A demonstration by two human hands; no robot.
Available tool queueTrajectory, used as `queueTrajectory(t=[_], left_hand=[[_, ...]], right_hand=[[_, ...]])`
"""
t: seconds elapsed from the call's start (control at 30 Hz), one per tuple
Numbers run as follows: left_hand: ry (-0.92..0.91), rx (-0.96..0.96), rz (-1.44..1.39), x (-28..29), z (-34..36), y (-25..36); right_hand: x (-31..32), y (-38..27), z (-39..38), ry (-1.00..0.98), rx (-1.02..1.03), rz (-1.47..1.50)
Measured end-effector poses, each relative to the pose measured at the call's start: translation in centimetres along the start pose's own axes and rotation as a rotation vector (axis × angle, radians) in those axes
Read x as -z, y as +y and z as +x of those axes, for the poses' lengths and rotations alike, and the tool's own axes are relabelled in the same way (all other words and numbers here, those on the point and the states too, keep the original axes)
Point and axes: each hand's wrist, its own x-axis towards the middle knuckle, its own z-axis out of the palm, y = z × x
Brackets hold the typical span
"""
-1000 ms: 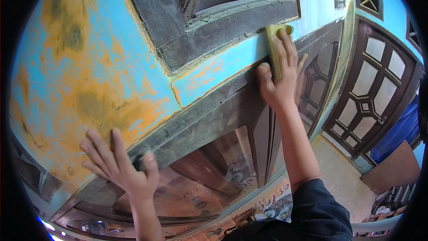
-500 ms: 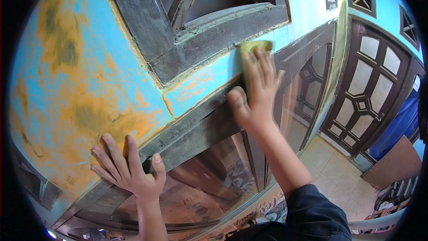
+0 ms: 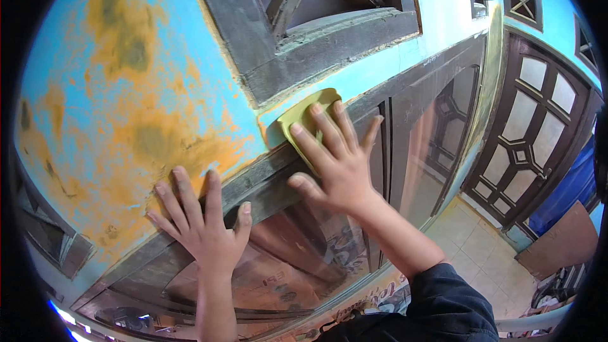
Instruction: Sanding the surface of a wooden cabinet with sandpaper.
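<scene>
My right hand [image 3: 339,168] presses a yellow-green sheet of sandpaper [image 3: 297,112] against the narrow blue wall strip [image 3: 273,113] between two dark wooden frames. Its fingers lie spread over the sheet, which curls up at its edges. My left hand [image 3: 204,225] rests with fingers spread at the lower edge of the blue wall [image 3: 152,142], its thumb by the lower frame's dark rail [image 3: 247,183]. Nothing is in it. Worn orange and darker patches show through the blue paint around its fingertips.
Above the strip is a dark wooden vent frame [image 3: 253,66] with curved slats. Below are reflective window panes [image 3: 285,259]. To the right stand a brown panelled door [image 3: 516,133], a blue sheet [image 3: 563,190] and a leaning brown board [image 3: 560,240] over a tiled floor [image 3: 468,240].
My right hand and the sandpaper have slid left and down along the blue strip, toward the frame's corner. The whole view has shifted slightly; my left hand stays on the same patch of wall.
</scene>
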Motion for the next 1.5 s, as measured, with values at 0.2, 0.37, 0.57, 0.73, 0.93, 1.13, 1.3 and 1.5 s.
queueTrajectory(t=[0.2, 0.37, 0.57, 0.73, 0.93, 1.13, 1.3, 1.5], left_hand=[[-0.185, 0.079, -0.064, 1.8, -2.4, -2.4], [-0.19, 0.165, -0.069, 3.2, -3.1, -5.0], [-0.122, 0.245, -0.003, 4.0, -5.4, -10.2], [-0.07, 0.337, -0.046, 2.4, -8.6, -11.1], [-0.036, 0.415, -0.16, 1.2, -10.7, -10.2], [-0.04, 0.372, -0.24, 0.4, -11.2, -10.0], [0.045, 0.322, -0.174, -0.4, -12.2, -10.5], [0.036, 0.326, -0.215, -0.4, -12.5, -10.4]], right_hand=[[0.8, 4.3, 2.3, 0.238, -0.312, -0.011], [-1.0, -4.7, -0.3, -0.171, 0.235, -0.011], [0.5, -2.1, 4.3, 0.1, -0.145, -0.09], [-2.7, -8.3, 0.6, -0.124, 0.154, 0.009], [-2.8, -9.3, 1.6, 0.103, -0.13, -0.01], [-5.2, -13.2, -2.0, -0.115, 0.22, -0.018], [-5.3, -11.7, 0.3, 0.213, -0.172, 0.129], [-5.6, -14.0, -0.1, 0.008, 0.268, -0.129]])
